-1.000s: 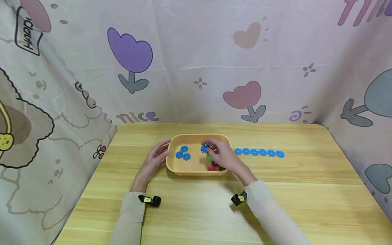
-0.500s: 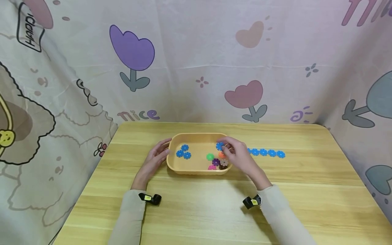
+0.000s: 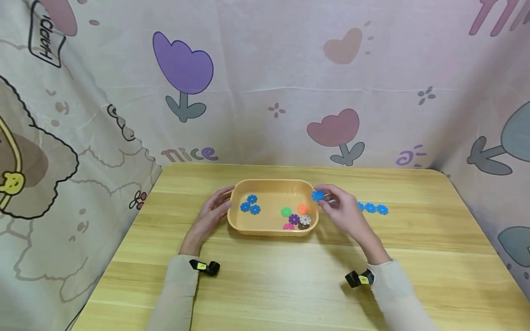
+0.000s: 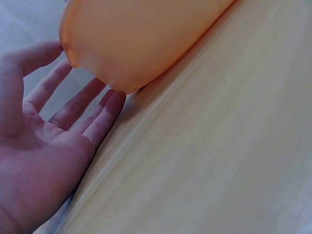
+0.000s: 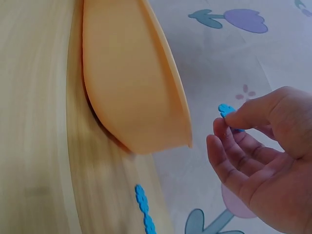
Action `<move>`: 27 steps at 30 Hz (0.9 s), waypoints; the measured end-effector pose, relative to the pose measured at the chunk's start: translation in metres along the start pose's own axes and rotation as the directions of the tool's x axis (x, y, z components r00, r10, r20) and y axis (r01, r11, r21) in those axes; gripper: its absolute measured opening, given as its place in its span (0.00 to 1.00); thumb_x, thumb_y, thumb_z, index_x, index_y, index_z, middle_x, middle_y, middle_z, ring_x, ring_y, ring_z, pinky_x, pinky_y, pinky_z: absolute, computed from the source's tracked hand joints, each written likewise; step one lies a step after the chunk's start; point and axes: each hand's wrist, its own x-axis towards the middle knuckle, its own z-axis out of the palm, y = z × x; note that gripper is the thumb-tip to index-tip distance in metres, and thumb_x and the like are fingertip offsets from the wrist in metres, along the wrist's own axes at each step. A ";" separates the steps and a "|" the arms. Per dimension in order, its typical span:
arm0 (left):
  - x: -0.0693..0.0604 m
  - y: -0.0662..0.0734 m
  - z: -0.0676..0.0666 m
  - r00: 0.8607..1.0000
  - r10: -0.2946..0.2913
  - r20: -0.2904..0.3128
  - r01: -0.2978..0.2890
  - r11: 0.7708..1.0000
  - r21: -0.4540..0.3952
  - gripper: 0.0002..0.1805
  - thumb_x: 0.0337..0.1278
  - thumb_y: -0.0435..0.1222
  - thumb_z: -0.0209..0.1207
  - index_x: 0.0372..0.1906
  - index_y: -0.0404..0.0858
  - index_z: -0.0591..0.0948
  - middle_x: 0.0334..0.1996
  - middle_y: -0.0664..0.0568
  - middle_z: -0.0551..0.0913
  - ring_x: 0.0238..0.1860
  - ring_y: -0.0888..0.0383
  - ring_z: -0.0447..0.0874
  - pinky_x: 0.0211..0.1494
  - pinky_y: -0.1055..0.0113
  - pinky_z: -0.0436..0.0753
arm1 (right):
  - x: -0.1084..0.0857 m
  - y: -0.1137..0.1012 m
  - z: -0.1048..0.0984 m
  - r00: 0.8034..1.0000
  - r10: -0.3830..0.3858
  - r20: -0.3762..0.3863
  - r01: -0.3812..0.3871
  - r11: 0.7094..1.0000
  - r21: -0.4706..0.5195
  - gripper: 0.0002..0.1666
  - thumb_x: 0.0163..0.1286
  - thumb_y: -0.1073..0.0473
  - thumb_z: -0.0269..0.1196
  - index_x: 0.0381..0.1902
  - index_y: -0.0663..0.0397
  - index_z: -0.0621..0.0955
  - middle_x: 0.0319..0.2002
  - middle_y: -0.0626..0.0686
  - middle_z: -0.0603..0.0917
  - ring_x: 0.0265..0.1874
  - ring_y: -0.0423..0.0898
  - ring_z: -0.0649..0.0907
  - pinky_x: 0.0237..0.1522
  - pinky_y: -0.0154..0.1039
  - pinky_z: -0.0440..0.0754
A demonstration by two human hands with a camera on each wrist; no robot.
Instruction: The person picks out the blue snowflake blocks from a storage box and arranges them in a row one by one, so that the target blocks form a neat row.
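Observation:
A blue flower-shaped disc [image 3: 318, 196] is pinched between the thumb and fingertips of my right hand [image 3: 345, 212], raised at the right rim of a yellow tray [image 3: 269, 232]. The right wrist view shows the same disc [image 5: 225, 110] held off the table beside the tray [image 5: 126, 73]. My left hand [image 3: 209, 218] rests its relaxed fingers against the tray's left end; in the left wrist view the fingertips of this hand [image 4: 58, 117] touch the tray wall [image 4: 131, 44]. Inside the tray lie three blue discs [image 3: 255, 209] at left.
Several discs, among them green [image 3: 286, 212], orange [image 3: 302, 209] and purple [image 3: 294, 219], lie in the tray's right part. A row of blue discs [image 3: 370, 208] extends right of the tray, partly hidden by my right hand. A printed cloth [image 3: 256, 55] hangs behind the table [image 3: 265, 285].
My right hand has moved right with the blue disc, from above the tray's inside to its right rim, uncovering the mixed discs. My left hand stays against the tray.

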 end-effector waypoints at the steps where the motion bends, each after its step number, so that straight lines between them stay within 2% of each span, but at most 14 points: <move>1: 0.000 0.000 0.000 1.000 0.000 0.000 0.000 1.000 0.002 0.28 0.75 0.37 0.58 0.76 0.45 0.69 0.74 0.45 0.67 0.72 0.46 0.68 0.67 0.62 0.78 | -0.001 0.001 -0.002 1.000 0.005 -0.007 -0.005 1.000 -0.007 0.23 0.69 0.73 0.65 0.60 0.57 0.82 0.50 0.55 0.87 0.44 0.50 0.86 0.45 0.38 0.88; 5: 0.001 0.001 0.000 1.000 0.003 -0.001 -0.003 1.000 0.003 0.29 0.75 0.37 0.58 0.76 0.45 0.69 0.74 0.44 0.68 0.72 0.46 0.68 0.67 0.63 0.78 | -0.007 0.005 -0.009 0.999 0.029 -0.021 -0.029 1.000 -0.001 0.24 0.67 0.74 0.66 0.60 0.56 0.82 0.50 0.55 0.86 0.45 0.50 0.84 0.48 0.43 0.88; 8: 0.000 0.001 0.000 1.000 0.000 -0.004 0.000 1.000 0.007 0.29 0.75 0.38 0.58 0.76 0.45 0.68 0.74 0.44 0.67 0.72 0.46 0.68 0.66 0.63 0.78 | -0.011 0.009 -0.014 0.999 0.044 -0.024 -0.043 0.999 0.008 0.24 0.67 0.74 0.66 0.61 0.57 0.82 0.49 0.56 0.85 0.46 0.51 0.83 0.49 0.43 0.87; 16: 0.003 -0.002 0.003 1.000 -0.003 0.013 0.003 1.000 0.001 0.29 0.76 0.38 0.57 0.77 0.45 0.68 0.75 0.43 0.67 0.72 0.46 0.68 0.67 0.62 0.78 | -0.023 0.020 -0.034 0.997 0.042 -0.062 -0.043 0.999 -0.016 0.23 0.66 0.73 0.69 0.59 0.60 0.82 0.47 0.58 0.86 0.45 0.51 0.83 0.47 0.31 0.86; 22: 0.002 -0.003 0.001 1.000 0.001 0.012 -0.001 1.000 0.005 0.29 0.76 0.37 0.57 0.77 0.43 0.66 0.76 0.42 0.65 0.73 0.45 0.67 0.66 0.64 0.78 | -0.025 0.032 -0.049 0.994 0.025 -0.107 -0.028 0.999 -0.026 0.23 0.63 0.74 0.70 0.57 0.63 0.82 0.44 0.60 0.86 0.43 0.48 0.85 0.44 0.27 0.85; 27: 0.001 -0.002 -0.002 1.000 0.007 0.010 -0.007 1.000 0.002 0.30 0.76 0.37 0.57 0.77 0.43 0.66 0.76 0.40 0.65 0.73 0.45 0.67 0.66 0.65 0.78 | -0.025 0.038 -0.057 0.990 0.037 -0.139 -0.044 0.998 -0.045 0.24 0.64 0.73 0.70 0.59 0.64 0.81 0.48 0.62 0.86 0.44 0.47 0.84 0.44 0.23 0.83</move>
